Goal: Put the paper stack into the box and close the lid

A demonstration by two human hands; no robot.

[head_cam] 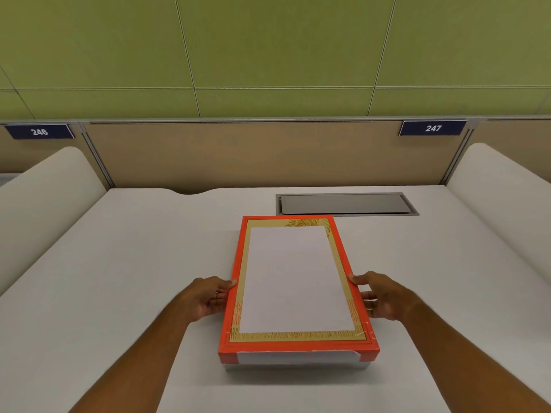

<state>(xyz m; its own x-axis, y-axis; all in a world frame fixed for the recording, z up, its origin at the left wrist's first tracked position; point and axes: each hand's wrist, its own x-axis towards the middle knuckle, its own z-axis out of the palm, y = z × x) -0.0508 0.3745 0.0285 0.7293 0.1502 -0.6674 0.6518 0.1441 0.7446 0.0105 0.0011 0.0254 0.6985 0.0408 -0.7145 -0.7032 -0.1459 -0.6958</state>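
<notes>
Gripping both long sides of the flat orange-red cardboard box [298,350], the left hand [208,296] and right hand [380,296] sit opposite each other, thumbs hooked on the top rim, fingers down the outer walls; both hands are closed on the box, not spread wide. Between the 2 hands a white sheet [295,278] shows inside a gold patterned border; whether this is the white paper stack lying in an open box, or a white panel printed on a closed lid, cannot be told from this view. No separate stack or loose lid lies on the pale grey desk [119,263] to either side of the grip. Below the grip, at the near end, a white strip and a grey base show under the orange rim, which suggests an upper part seated over a lower tray. Judgement: the step is seating or squaring the box. To do it well, press evenly with both thumbs, keep the 2 hands level so no corner rides high, then check the near corners sit flush. Beyond the grip, a grey recessed cable hatch [346,204] stays clear.
</notes>
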